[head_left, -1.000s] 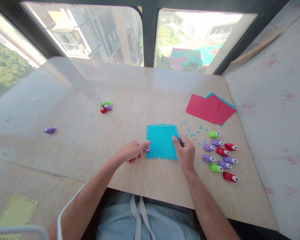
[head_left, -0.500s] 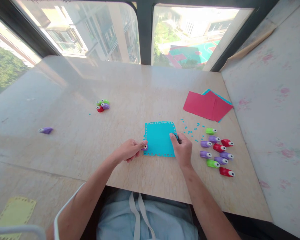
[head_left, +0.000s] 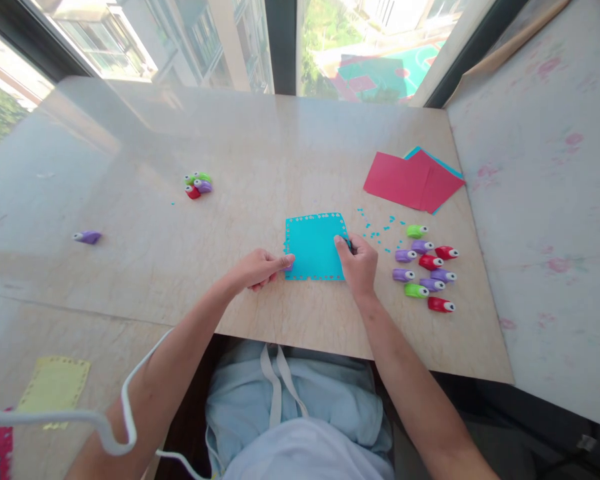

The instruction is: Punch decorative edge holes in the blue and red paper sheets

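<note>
A square sheet of blue paper [head_left: 314, 250], with small cut-outs along its edges, lies in front of me. At its lower left edge, my left hand [head_left: 264, 267] is closed around a small craft punch [head_left: 289, 267], the thumb over its top. Only a bit of the punch's purple body shows. My right hand [head_left: 359, 263] pinches the sheet's right edge, thumb on top and fingers underneath. A dark spot shows by those fingers; I cannot make it out. Tiny blue paper bits [head_left: 375, 233] are scattered to the right of the sheet.
Several purple, green and red craft punches [head_left: 431, 262] stand at the right. Red paper sheets [head_left: 405, 181] lie behind them. A punch cluster [head_left: 199, 185], a lone purple punch [head_left: 87, 237] and a yellow punched sheet [head_left: 55, 387] are leftward. A white cable [head_left: 125, 400] crosses near my left arm.
My view has tipped downward, so the tabletop things sit higher in the picture. My left thumb now covers the punch's top, which showed before. Both hands keep their hold.
</note>
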Available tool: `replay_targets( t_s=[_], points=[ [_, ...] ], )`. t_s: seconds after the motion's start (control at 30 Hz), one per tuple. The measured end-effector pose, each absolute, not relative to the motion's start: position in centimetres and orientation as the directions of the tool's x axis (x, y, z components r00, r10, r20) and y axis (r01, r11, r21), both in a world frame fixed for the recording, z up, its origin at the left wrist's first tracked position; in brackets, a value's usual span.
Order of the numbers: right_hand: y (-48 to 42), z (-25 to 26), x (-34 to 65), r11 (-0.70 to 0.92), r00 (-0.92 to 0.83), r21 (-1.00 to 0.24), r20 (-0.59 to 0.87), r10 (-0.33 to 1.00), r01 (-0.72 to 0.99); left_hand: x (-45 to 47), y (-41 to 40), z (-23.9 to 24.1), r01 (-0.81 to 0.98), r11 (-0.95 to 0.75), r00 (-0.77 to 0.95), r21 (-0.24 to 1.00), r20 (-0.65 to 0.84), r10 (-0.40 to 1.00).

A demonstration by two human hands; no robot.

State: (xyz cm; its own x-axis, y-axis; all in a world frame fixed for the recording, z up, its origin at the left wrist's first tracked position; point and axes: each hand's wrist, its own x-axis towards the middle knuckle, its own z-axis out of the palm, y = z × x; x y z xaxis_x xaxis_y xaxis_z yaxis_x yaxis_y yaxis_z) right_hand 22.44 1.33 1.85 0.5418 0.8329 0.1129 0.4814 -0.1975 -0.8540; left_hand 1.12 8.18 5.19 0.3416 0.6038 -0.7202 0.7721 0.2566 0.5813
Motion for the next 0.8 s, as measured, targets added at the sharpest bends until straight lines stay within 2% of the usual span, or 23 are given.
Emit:
replay_targets(
  t_s=[0.47, 0.8],
  points=[
    [1.43, 1.14, 22.93, -0.149, 0.517, -0.847, 0.164, 0.84, 0.51, 1.47, 8.07, 4.96, 0.713, 0.271, 0.37, 0.646, -0.676, 0.638],
    [1.53, 0.94, 22.93, -0.149, 0.513, -0.821, 0.193, 0.837, 0.552, 1.85, 8.17, 5.27, 0.75, 0.227, 0.349, 0.621, -0.664, 0.662]
  ],
)
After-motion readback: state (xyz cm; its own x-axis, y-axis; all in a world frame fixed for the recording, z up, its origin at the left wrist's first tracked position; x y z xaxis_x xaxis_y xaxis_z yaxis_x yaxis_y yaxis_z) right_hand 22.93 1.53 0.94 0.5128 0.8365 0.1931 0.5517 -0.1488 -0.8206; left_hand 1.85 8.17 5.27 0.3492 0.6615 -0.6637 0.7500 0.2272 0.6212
